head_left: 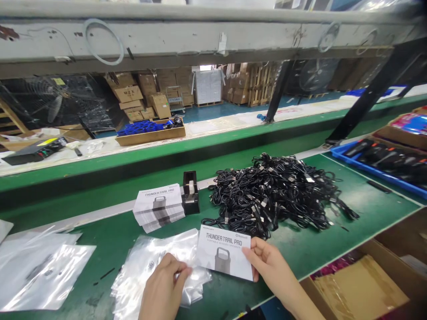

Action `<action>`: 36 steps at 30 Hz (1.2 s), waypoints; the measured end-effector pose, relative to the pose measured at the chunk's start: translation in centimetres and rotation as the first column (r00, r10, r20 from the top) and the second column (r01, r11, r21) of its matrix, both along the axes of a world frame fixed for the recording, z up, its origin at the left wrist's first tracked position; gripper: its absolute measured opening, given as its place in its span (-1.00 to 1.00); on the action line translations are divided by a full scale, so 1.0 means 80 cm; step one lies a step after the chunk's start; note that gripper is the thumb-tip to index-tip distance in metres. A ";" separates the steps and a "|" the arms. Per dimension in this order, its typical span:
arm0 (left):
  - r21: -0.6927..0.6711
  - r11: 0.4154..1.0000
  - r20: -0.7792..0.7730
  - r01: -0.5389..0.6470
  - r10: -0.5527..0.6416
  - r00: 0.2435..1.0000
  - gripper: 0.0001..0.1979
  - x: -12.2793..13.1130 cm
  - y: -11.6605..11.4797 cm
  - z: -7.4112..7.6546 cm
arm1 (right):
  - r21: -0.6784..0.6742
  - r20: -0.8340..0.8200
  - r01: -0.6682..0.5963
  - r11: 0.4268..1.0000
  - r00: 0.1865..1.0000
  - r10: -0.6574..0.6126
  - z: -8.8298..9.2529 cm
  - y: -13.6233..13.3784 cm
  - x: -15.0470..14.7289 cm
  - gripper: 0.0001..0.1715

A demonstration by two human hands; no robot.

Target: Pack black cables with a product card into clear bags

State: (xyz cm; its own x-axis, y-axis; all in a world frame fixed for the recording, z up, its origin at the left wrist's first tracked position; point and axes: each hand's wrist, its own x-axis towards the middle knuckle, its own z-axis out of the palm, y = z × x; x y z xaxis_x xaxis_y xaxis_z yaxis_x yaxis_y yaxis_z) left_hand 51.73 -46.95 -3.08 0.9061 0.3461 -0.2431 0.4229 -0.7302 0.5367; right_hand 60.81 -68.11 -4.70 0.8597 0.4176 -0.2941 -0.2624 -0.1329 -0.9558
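My right hand [267, 262] pinches the right edge of a white printed booklet [225, 253] reading "THUNDERTRAIL PRO", thumb in front. My left hand [165, 280] is over a pile of clear plastic bags [133, 266], its thumb and fingers drawn together on the top bag; the fingertips' exact contact is partly hidden. The booklet's left edge overlaps the bags. Behind the bags lies a stack of the same booklets [156, 211], with a black tape dispenser [191, 198] beside it. A large heap of coiled black USB cables [273, 195] lies beyond my right hand.
More clear bags [43, 271] lie at left. On the right are a blue tray [376, 171] of black items and an open carton [363, 284] below the table edge. A cardboard tray [151, 135] of blue items stands on the back ledge, under an overhead beam [200, 40].
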 end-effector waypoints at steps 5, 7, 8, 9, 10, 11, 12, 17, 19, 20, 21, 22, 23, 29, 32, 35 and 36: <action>-0.006 1.000 0.135 -0.018 0.019 0.991 -0.71 -0.010 -0.001 -0.005 | 0.023 -0.005 0.030 0.999 1.000 -0.030 -0.009 0.006 -0.015 -0.60; -0.002 0.998 0.133 -0.058 0.058 0.989 -0.79 -0.010 0.001 -0.006 | 0.018 0.005 0.057 0.998 0.998 -0.057 -0.013 0.006 -0.017 -0.60; 0.011 0.998 0.109 -0.069 0.068 0.992 -0.82 -0.009 0.002 -0.006 | 0.019 0.009 0.070 0.997 0.997 -0.070 -0.013 0.006 -0.017 -0.60; 0.022 0.998 0.075 -0.066 0.064 0.995 -0.85 -0.007 0.004 -0.006 | 0.022 0.013 0.079 0.997 0.997 -0.079 -0.014 0.005 -0.017 -0.60; 0.032 0.998 0.042 -0.057 0.056 0.998 -0.86 -0.004 0.006 -0.005 | 0.026 0.017 0.085 0.996 0.996 -0.086 -0.013 0.005 -0.016 -0.60; 0.036 0.998 0.018 -0.047 0.047 0.999 -0.86 -0.001 0.008 -0.004 | 0.031 0.021 0.089 0.996 0.996 -0.090 -0.013 0.004 -0.015 -0.60; 0.035 0.999 0.005 -0.037 0.037 0.999 -0.84 0.002 0.009 -0.003 | 0.036 0.025 0.090 0.995 0.996 -0.091 -0.012 0.003 -0.014 -0.60; 0.035 0.999 0.062 -0.028 0.026 0.998 -0.74 0.006 0.006 -0.002 | 0.044 0.034 0.095 0.994 0.995 -0.097 -0.008 0.002 -0.017 -0.61; 0.026 1.000 0.122 -0.017 0.014 0.992 -0.67 0.003 0.002 -0.004 | 0.051 0.038 0.099 0.994 0.994 -0.101 -0.008 0.005 -0.021 -0.63; 0.020 1.000 0.150 -0.014 0.011 0.989 -0.65 0.001 0.000 -0.006 | 0.056 0.040 0.103 0.993 0.994 -0.105 -0.008 0.008 -0.023 -0.63; 0.016 1.000 0.169 -0.013 0.010 0.986 -0.64 -0.001 -0.002 -0.007 | 0.061 0.043 0.107 0.992 0.993 -0.110 -0.008 0.010 -0.025 -0.63; 0.013 1.000 0.179 -0.013 0.011 0.984 -0.63 -0.003 -0.003 -0.008 | 0.064 0.047 0.110 0.992 0.993 -0.113 -0.009 0.012 -0.027 -0.63; 0.011 1.000 0.183 -0.014 0.011 0.983 -0.64 -0.004 -0.004 -0.009 | 0.060 0.056 0.111 0.992 0.992 -0.115 -0.010 0.015 -0.029 -0.63; 0.003 1.000 0.191 -0.031 0.030 0.981 -0.66 -0.008 -0.010 -0.010 | -0.100 0.155 0.102 0.990 0.984 -0.085 -0.019 0.014 -0.039 -0.63; -0.029 0.998 0.209 -0.055 0.060 0.976 -0.68 -0.010 -0.013 -0.012 | -0.110 0.095 0.059 0.992 0.994 -0.049 -0.025 0.009 -0.047 -0.61; -0.095 0.991 0.254 -0.099 0.120 0.960 -0.72 -0.012 -0.015 -0.016 | -0.081 -0.035 -0.008 0.997 0.999 0.005 -0.028 0.007 -0.050 -0.58; -0.112 0.987 0.268 -0.112 0.138 0.953 -0.73 -0.013 -0.015 -0.017 | -0.076 -0.069 -0.027 0.997 0.997 0.021 -0.029 0.007 -0.050 -0.56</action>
